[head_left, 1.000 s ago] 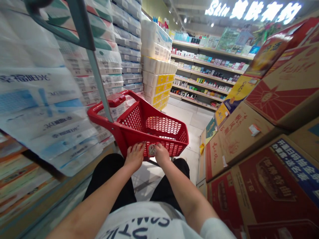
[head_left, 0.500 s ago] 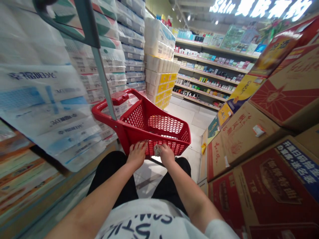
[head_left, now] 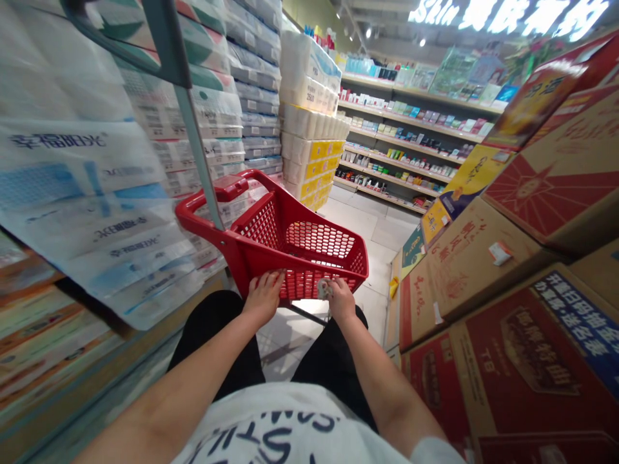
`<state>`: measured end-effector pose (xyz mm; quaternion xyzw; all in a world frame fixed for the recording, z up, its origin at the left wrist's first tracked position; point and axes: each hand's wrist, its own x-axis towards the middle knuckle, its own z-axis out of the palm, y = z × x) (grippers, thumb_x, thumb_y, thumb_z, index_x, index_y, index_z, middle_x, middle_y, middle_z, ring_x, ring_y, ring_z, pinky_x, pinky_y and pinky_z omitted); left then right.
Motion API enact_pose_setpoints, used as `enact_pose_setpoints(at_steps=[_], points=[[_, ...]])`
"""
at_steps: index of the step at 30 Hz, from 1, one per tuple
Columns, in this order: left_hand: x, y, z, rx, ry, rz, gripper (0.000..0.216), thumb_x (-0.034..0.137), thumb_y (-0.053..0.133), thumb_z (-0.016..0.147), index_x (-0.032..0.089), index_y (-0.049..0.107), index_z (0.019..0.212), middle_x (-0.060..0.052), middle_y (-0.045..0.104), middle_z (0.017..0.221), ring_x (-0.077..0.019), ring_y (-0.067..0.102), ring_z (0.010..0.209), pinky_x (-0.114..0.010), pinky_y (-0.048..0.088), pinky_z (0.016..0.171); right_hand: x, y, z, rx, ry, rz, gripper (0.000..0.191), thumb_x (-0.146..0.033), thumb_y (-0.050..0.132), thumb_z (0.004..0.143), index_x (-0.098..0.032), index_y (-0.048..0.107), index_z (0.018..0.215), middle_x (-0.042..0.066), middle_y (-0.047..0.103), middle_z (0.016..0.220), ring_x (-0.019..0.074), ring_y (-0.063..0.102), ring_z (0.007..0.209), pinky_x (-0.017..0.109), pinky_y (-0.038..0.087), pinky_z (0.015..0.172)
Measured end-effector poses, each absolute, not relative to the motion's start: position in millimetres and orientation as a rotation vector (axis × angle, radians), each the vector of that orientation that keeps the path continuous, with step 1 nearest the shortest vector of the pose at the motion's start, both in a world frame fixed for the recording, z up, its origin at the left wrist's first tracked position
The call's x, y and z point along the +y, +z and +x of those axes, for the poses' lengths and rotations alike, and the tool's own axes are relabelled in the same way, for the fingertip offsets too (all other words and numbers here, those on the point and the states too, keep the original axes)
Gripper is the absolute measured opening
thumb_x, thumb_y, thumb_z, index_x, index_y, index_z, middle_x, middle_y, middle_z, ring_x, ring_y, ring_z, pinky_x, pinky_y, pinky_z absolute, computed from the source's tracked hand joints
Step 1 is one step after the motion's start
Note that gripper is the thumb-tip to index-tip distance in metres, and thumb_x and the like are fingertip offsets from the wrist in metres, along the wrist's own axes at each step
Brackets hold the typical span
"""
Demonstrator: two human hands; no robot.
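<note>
A red plastic shopping basket cart (head_left: 251, 258) with perforated sides stands in front of my knees, its pull-out handle (head_left: 196, 135) rising at the left. My left hand (head_left: 264, 296) lies against the cart's near side wall, fingers stretched out and holding nothing. Farther right along that same wall, my right hand (head_left: 341, 298) pinches a small crumpled greyish-white wad, a cloth or tissue (head_left: 324, 290), against the perforations. Its exact kind is too small to tell. No goods are visible inside the part of the basket that shows.
Tall stacks of wrapped paper packs (head_left: 91, 193) rise close on the left, with more paper packs (head_left: 309, 116) beyond the cart. Cardboard cartons (head_left: 512, 348) are piled close on the right. Shelves of small boxes and bottles (head_left: 401, 138) stand at the back, across a tiled floor (head_left: 362, 222).
My right hand has slid to the right along the cart's side, carrying the crumpled wad with it. My left hand stays at nearly the same spot on the wall.
</note>
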<state>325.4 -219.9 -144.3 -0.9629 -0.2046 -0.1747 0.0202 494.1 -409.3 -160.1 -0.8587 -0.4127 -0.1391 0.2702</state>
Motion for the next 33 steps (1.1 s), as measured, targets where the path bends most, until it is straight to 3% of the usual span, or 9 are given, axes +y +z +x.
enact_pose_setpoints(at_steps=[23,33], points=[[-218,-149,327,-0.625,-0.584,-2.979,0.062,0.016,0.042,0.084,0.019,0.039,0.146,-0.013,0.047,0.143,-0.03,0.035,0.131,-0.048,0.025,0.107,-435,-167,508,-0.909,-0.399,-2.231,0.036,-0.006,0.049,0.076,-0.02,0.066,0.104,0.007,0.059,0.104,0.0186,0.057,0.095,0.03,0.048,0.085],[-218,-149,326,-0.616,-0.583,-2.969,0.061,0.016,0.042,0.085,0.016,0.038,0.146,-0.014,0.047,0.142,-0.03,0.035,0.131,-0.048,0.025,0.106,-453,-173,517,-0.815,-0.442,-2.212,0.032,-0.012,0.048,0.078,-0.018,0.065,0.104,0.01,0.059,0.109,0.0216,0.055,0.104,0.032,0.047,0.087]])
